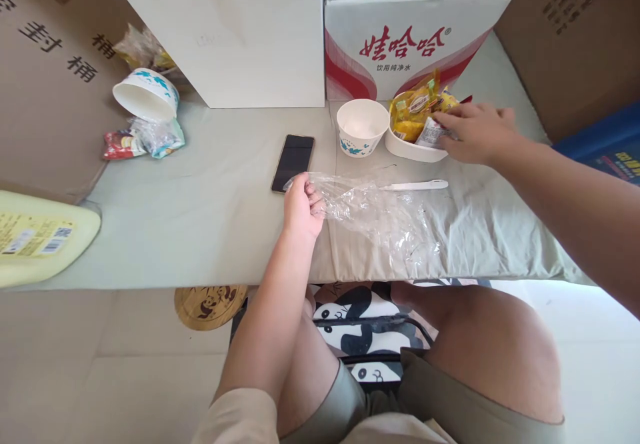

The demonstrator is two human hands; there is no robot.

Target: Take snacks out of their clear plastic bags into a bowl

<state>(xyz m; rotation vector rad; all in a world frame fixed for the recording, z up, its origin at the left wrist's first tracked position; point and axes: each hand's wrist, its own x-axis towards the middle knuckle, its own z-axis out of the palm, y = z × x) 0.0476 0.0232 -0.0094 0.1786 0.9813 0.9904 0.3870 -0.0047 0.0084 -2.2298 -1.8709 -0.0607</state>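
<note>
Plastic (370,212) (clear) trails from left hand (303,207); right hand (477,135) at packets (413,114).

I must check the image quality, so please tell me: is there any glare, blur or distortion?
Head view: bright glints speckle the clear plastic in the left hand; head view: the floor looks nearly washed out at lower right; head view: the right-side cardboard box leans outward, likely wide-angle stretch, its printing soft.

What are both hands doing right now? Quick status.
Left hand: closed, holding the clear plastic bag.
Right hand: at the snack packets in the white tub; can't tell if it's gripping one.
</note>
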